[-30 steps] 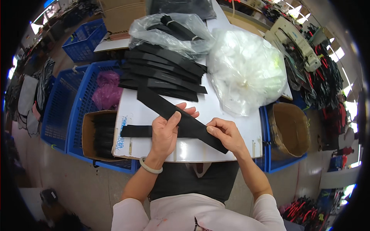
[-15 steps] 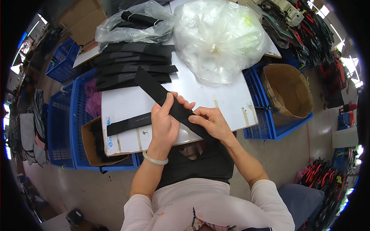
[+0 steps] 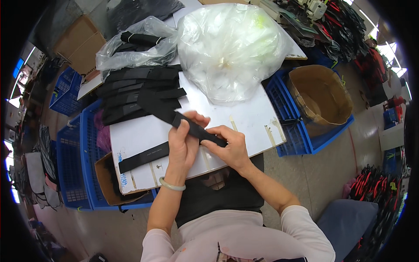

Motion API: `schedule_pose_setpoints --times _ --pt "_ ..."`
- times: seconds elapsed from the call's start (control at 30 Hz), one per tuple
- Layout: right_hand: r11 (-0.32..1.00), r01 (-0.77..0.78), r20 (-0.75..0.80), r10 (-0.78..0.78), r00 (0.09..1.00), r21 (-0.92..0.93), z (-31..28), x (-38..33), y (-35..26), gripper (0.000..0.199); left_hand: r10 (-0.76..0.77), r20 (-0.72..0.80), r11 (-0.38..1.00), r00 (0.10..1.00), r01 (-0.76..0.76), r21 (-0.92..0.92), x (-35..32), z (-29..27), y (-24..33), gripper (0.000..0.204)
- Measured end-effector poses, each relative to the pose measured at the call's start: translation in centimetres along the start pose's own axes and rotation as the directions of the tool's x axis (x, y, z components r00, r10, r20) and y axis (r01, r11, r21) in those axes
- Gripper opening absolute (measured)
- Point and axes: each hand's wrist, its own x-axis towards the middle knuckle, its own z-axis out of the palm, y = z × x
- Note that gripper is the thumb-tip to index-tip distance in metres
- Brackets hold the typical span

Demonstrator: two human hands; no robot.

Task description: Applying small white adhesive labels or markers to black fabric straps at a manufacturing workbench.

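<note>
A black fabric strip [image 3: 190, 127] is held slantwise above the white table [image 3: 211, 114] by both hands. My left hand [image 3: 183, 146], palm up, grips its middle with the thumb on top. My right hand [image 3: 230, 143] pinches the near right end between thumb and fingers. The strip looks doubled over here, with a short edge lying across it beside my left thumb. Its far end reaches over the stack of black strips [image 3: 118, 94]. Another black strip [image 3: 146, 157] lies flat on the table, its right end hidden behind my left hand.
A big clear plastic bag [image 3: 229, 50] fills the table's far side. Left of it, a smaller clear bag [image 3: 139, 52] holds black bundles. Blue crates [image 3: 89, 150] flank the table at left, with a cardboard box [image 3: 107, 179]. Another cardboard box [image 3: 321, 98] sits in a blue crate at right.
The strip's right end, which trailed down over my lap, is now drawn up into my hands and looks folded. My right hand has shifted left, nearer the left. The view has tilted slightly.
</note>
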Motion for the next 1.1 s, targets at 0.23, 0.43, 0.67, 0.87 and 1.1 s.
schedule_pose_setpoints --times 0.23,0.43,0.67,0.87,1.1 --pt "0.995 0.057 0.136 -0.069 0.988 0.087 0.4 -0.2 0.5 0.040 -0.076 -0.333 0.997 0.940 0.079 -0.003 -0.1 -1.6 0.2 0.038" --pt "0.994 0.109 0.172 -0.106 0.979 -0.007 2.0 1.4 0.4 0.032 0.009 -0.418 1.000 0.908 -0.012 -0.006 -0.1 -0.5 1.1 0.046" --pt "0.977 0.199 0.192 -0.210 0.959 0.075 4.4 0.3 0.1 0.020 0.008 -0.396 1.000 0.918 -0.005 0.010 -1.9 -3.2 2.7 0.050" --pt "0.920 -0.145 -0.274 0.043 0.961 -0.365 0.0 11.9 6.5 0.022 0.011 -0.455 0.997 0.891 -0.046 -0.068 -4.5 -5.3 5.1 0.050" --pt "0.612 -0.403 -0.355 0.206 0.912 -0.681 2.1 15.7 10.6 0.023 -0.063 -0.363 0.998 0.930 0.060 -0.020 -4.8 -3.2 2.3 0.048"
